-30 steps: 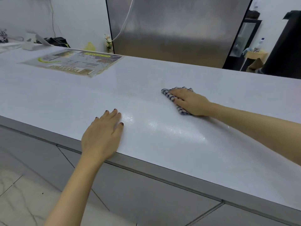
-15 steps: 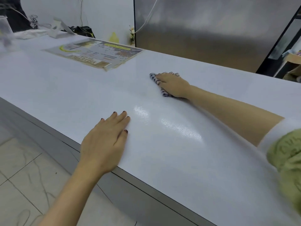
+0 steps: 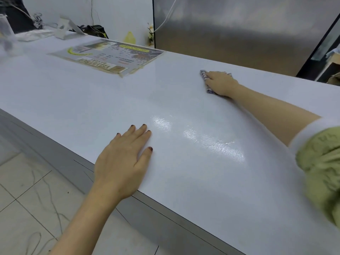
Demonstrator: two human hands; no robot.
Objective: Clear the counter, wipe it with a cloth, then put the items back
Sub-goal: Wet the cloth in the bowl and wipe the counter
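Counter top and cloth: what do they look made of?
The counter looks like white laminate or a similar smooth sheet, semi-gloss: it throws bright glare patches with a faint grain. The cloth looks like soft woven fabric, blue-and-white checked: it bunches and folds under the right hand.

Counter: long white top (image 3: 184, 181) with a grey front edge and glossy patches of glare near the middle.
Far left: a printed sheet (image 3: 108, 57) lying flat.
Far end: a clear stand (image 3: 64, 28), blurred.
Near edge: left hand (image 3: 123, 162) resting palm down, fingers straight.
Far side: a checked cloth (image 3: 208, 89) pressed to the surface under the right hand (image 3: 221, 83).
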